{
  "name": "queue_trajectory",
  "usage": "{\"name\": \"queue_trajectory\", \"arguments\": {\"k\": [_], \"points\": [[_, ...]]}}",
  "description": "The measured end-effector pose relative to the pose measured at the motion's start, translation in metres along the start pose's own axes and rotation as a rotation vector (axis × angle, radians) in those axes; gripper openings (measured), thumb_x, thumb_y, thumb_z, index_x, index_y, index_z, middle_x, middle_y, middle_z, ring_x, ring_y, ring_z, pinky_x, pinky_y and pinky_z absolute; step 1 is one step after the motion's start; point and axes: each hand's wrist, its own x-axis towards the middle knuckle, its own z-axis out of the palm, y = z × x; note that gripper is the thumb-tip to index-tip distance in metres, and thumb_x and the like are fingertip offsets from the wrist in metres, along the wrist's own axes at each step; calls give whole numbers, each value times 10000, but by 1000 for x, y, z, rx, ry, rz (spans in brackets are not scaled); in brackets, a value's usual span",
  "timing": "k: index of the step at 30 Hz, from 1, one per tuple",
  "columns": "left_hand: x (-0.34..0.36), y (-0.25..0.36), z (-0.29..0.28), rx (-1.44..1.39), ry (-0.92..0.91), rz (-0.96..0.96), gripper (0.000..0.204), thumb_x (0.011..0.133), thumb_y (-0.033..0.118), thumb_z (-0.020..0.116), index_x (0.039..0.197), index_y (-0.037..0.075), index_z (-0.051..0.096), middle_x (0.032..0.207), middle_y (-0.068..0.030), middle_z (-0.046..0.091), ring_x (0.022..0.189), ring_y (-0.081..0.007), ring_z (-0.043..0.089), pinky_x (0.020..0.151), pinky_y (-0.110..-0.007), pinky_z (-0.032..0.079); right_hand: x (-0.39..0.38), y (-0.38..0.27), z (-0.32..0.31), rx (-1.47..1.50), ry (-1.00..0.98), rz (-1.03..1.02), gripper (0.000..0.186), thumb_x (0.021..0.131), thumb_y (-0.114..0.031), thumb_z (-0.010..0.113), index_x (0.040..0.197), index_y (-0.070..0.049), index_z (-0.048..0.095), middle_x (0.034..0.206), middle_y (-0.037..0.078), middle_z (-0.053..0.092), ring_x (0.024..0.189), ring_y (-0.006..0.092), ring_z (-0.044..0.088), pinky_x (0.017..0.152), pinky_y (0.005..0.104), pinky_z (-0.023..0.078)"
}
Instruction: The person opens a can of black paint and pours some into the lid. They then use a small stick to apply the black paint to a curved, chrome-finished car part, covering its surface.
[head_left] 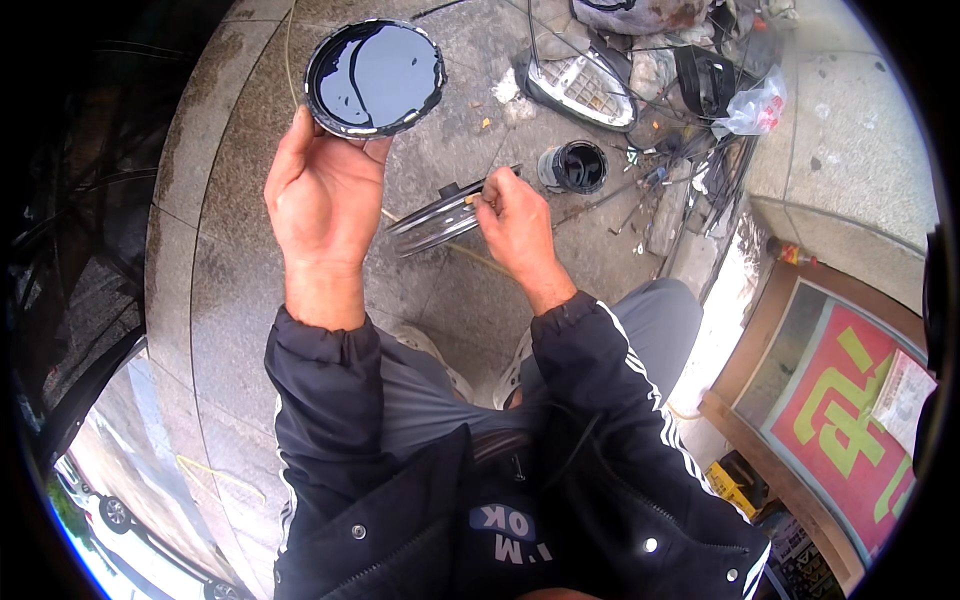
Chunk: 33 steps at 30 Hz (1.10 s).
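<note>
Gripping black-smeared lid (pixel 398 75), left hand (pixel 325 205) half-curled

Taking the open can (pixel 549 170) as landmark, we are counting one of it; leftward, two hands (pixel 325 205) (pixel 515 222), one round lid (pixel 321 85), one small tan piece (pixel 472 199); above, one white grid panel (pixel 583 88); rightward, one plastic bag (pixel 755 108), one small bottle (pixel 790 251); below, two shoes (pixel 432 350) (pixel 513 373).

Grey paved ground (pixel 235 200) beneath an open can (pixel 552 170), dark cables (pixel 688 148), a grated panel (pixel 582 88).
</note>
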Motion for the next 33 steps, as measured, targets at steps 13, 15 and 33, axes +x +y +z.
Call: {"name": "queue_trajectory", "arguments": {"k": [13,15,33], "points": [[1,4,2,19,26,13,408,1110,228,425,1390,-32,569,1454,-158,615,1386,-311,539,1216,-532,374,11,22,-18,-64,129,236,239,853,-32,730,945,-49,510,793,132,628,688,327,649,655,438,513],[-2,4,3,32,23,13,407,1109,228,427,1388,-32,571,1455,-157,615,1387,-310,538,1215,-530,374,6,11,-18,-35,81,174,234,853,-31,729,939,-48,512,790,137,627,687,318,649,656,433,515],[1,6,2,12,8,32,417,1112,228,427,1404,-42,552,1471,-175,598,1399,-319,529,1219,-533,376,18,63,-11,249,53,276,274,852,4,789,905,-39,523,799,-7,599,730,73,555,671,276,501]]}}
